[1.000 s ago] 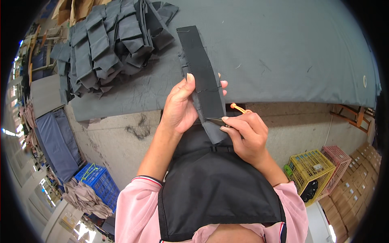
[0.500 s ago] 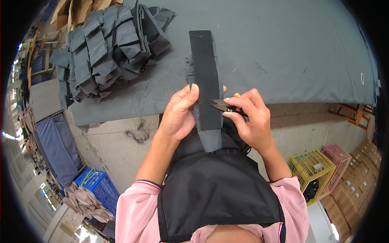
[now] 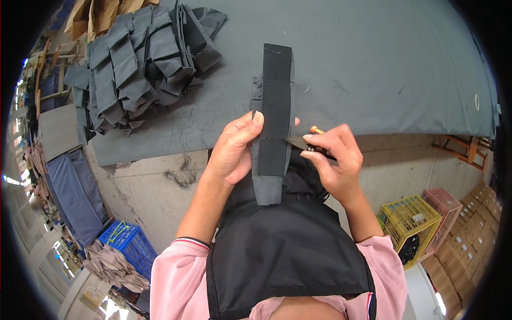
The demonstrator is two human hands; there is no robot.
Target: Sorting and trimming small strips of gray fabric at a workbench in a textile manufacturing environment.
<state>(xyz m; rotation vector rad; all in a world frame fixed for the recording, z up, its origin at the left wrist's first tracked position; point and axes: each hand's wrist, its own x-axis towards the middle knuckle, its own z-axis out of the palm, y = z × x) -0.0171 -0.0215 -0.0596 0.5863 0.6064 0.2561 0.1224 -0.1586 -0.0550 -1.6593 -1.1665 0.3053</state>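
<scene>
A dark grey fabric strip (image 3: 276,106) with stitched edges and a lighter grey tail stands nearly upright before me, over the table's near edge. My left hand (image 3: 234,149) is closed on its left side, thumb in front; a fingertip shows past the right edge. Black thread snips (image 3: 296,141) are pinched in my right hand (image 3: 344,162), their blurred blades pointing left at the strip's right edge. Whether the blades touch the cloth I cannot tell. A small orange piece (image 3: 317,129) juts out above my right fingers; its kind is unclear.
Grey fabric pieces (image 3: 130,64) lie heaped on the cloth-covered table (image 3: 373,69) at far left, with loose threads about. Brown paper (image 3: 101,18) sits behind them. A blue crate (image 3: 133,250) stands lower left; yellow (image 3: 410,221) and pink (image 3: 448,213) crates and cardboard boxes (image 3: 474,234) stand right.
The strip has straightened, its top shifting right and its lower end swinging left. The snips' blades have moved from over the strip's face rightward to its edge.
</scene>
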